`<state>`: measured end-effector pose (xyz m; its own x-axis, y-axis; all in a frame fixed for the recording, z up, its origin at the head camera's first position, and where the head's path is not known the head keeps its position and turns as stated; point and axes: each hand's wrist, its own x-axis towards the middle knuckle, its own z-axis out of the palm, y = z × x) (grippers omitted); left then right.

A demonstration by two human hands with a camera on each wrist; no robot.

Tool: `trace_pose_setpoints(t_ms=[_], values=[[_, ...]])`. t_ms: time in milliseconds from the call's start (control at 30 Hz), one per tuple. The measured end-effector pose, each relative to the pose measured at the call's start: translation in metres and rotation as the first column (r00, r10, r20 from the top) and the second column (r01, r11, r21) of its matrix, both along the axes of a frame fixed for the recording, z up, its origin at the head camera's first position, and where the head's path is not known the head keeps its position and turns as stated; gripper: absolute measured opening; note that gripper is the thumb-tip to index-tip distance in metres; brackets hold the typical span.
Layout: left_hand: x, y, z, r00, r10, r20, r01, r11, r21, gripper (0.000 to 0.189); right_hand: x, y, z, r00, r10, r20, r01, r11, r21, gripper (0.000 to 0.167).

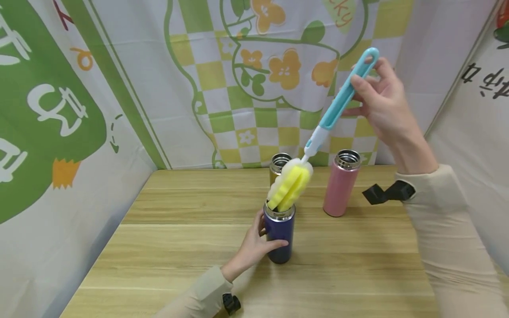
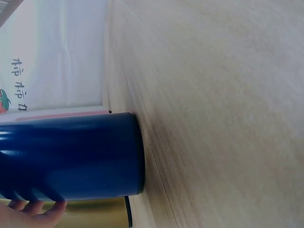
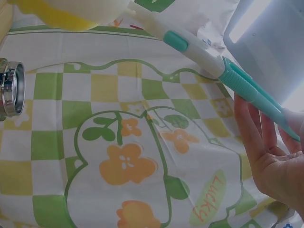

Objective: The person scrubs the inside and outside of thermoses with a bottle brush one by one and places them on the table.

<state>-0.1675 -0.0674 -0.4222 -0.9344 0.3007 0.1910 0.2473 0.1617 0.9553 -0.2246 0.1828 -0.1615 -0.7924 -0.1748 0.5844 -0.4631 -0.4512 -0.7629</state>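
My right hand (image 1: 381, 101) pinches the turquoise handle of a bottle brush (image 1: 340, 104) near its looped top end. The brush slants down to the left, and the tip of its yellow and white sponge head (image 1: 293, 183) is at the mouth of a dark blue bottle (image 1: 280, 238). Most of the sponge is above the rim. Around the blue bottle's side, my left hand (image 1: 252, 245) grips it upright on the table, thumb across the front. The left wrist view has the fingers (image 2: 35, 211) against the blue bottle (image 2: 71, 156). In the right wrist view, fingers (image 3: 249, 126) hold the handle.
Behind the blue bottle stands a gold bottle (image 1: 275, 172), partly hidden by the sponge. A pink bottle (image 1: 342, 185), uncapped, stands to the right. All are on a wooden table (image 1: 191, 229), with a printed cloth (image 1: 218, 79) hanging at its back edge.
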Motion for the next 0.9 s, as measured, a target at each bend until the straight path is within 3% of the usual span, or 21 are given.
trace_pose_setpoints(t_ms=[333,500,667,833,900], values=[[-0.001,0.001,-0.002,1.000,0.016,0.027,-0.016,1.000,-0.015,0.081,-0.002,-0.019,0.013,0.998,0.001,-0.070,0.012,0.982,0.189,0.017],[-0.001,0.001,-0.002,1.000,0.010,0.003,-0.010,1.000,-0.009,0.079,-0.001,-0.032,0.017,0.993,-0.024,-0.112,0.054,0.960,0.273,0.017],[0.000,0.001,-0.002,1.000,0.009,-0.003,-0.009,1.000,0.007,0.079,0.000,-0.045,0.019,0.977,-0.050,-0.208,0.122,0.929,0.350,0.020],[0.001,0.001,0.000,1.000,0.007,-0.001,-0.007,1.000,0.014,0.079,0.001,-0.054,0.018,0.974,-0.002,-0.226,0.092,0.917,0.388,0.022],[0.004,0.001,0.006,1.000,0.002,-0.007,-0.002,1.000,0.006,0.077,0.001,-0.056,0.016,0.975,0.009,-0.222,0.085,0.908,0.409,0.021]])
